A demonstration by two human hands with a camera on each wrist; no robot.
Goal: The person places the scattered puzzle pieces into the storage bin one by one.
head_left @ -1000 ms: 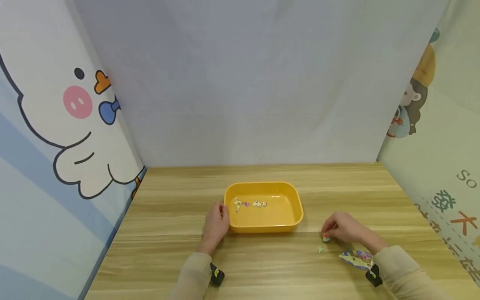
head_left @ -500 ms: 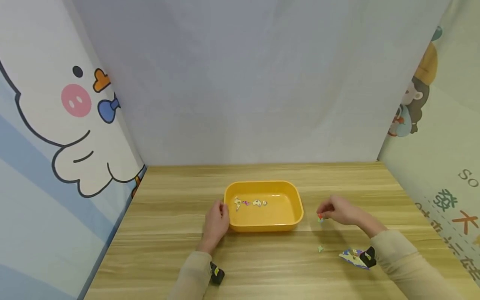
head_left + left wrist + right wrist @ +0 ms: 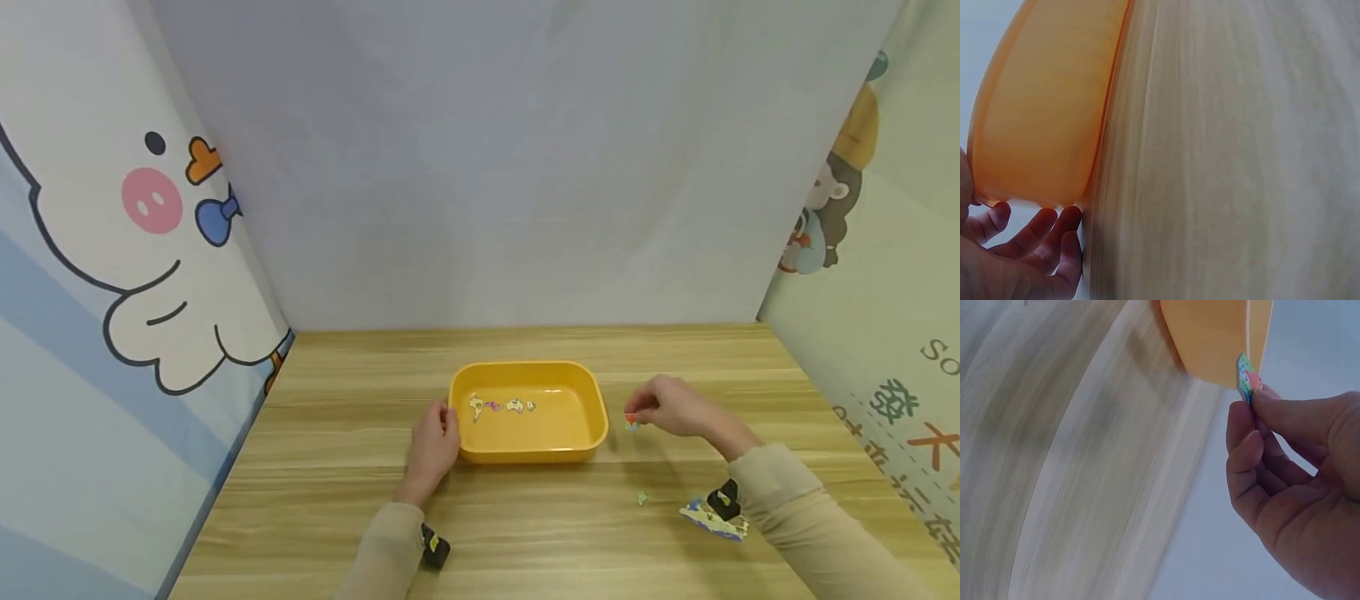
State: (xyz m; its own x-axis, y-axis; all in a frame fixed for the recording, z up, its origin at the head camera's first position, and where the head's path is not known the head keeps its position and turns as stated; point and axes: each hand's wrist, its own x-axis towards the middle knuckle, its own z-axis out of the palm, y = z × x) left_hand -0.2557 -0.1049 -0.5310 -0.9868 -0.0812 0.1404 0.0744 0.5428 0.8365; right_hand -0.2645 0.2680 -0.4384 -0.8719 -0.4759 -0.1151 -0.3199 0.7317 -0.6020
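A yellow plastic tray (image 3: 532, 457) stands on the wooden table, with several small printed puzzle pieces (image 3: 513, 406) in a row on its floor. My left hand (image 3: 433, 437) holds the tray by its left end, fingertips against the end wall (image 3: 1035, 156) in the left wrist view. To the right of the tray, my right hand (image 3: 670, 407) pinches a small flat puzzle piece (image 3: 1249, 378), coloured red, green and blue, between thumb and forefinger. The held piece is raised above the table and outside the tray's right wall.
A small green piece (image 3: 642, 498) lies on the table (image 3: 562, 542) to the front right. Farther right is a larger pointed printed piece (image 3: 711, 522), partly covered by the right wrist's black camera (image 3: 724, 500). A grey curtain (image 3: 510, 208) hangs behind the table.
My right hand has lifted the puzzle piece off the table near the green piece and carried it forward and left toward the tray. The left hand stays on the tray's end.
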